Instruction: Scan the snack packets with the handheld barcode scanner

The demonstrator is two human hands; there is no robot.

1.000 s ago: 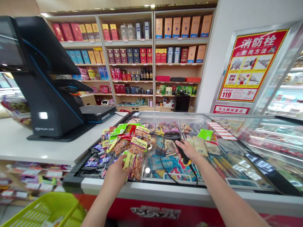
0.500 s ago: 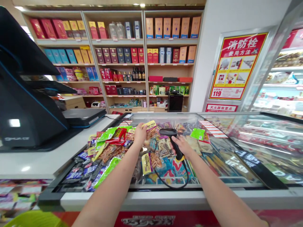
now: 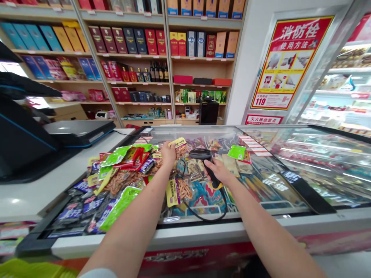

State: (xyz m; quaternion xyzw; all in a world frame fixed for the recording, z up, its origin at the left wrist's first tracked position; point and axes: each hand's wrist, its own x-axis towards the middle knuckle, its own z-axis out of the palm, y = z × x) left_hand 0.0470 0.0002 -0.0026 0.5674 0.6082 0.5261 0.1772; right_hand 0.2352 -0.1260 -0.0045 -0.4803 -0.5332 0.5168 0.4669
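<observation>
My right hand (image 3: 216,170) is wrapped round the handle of a black barcode scanner (image 3: 199,154), its head pointing left over the freezer's glass top. From the handle's foot a black cable (image 3: 213,220) loops across the glass. The fingers of my left hand (image 3: 168,153) are closed on a snack packet (image 3: 180,145) with a yellow top and a clear window showing brown strips. A similar yellow snack packet (image 3: 173,193) lies flat on the glass between my forearms. Left of my left hand is a pile of snack packets (image 3: 127,162), with green, red and dark purple wrappers.
A green and red packet (image 3: 237,152) lies right of the scanner. The glass-topped freezer (image 3: 203,231) spans the front, frozen goods showing beneath. A counter (image 3: 17,200) with a scale (image 3: 78,131) stands left; shelves of boxes (image 3: 139,38) line the back wall.
The view has tilted down and shifted slightly right. Both hands keep their holds on the packet and the scanner, with little movement relative to the freezer.
</observation>
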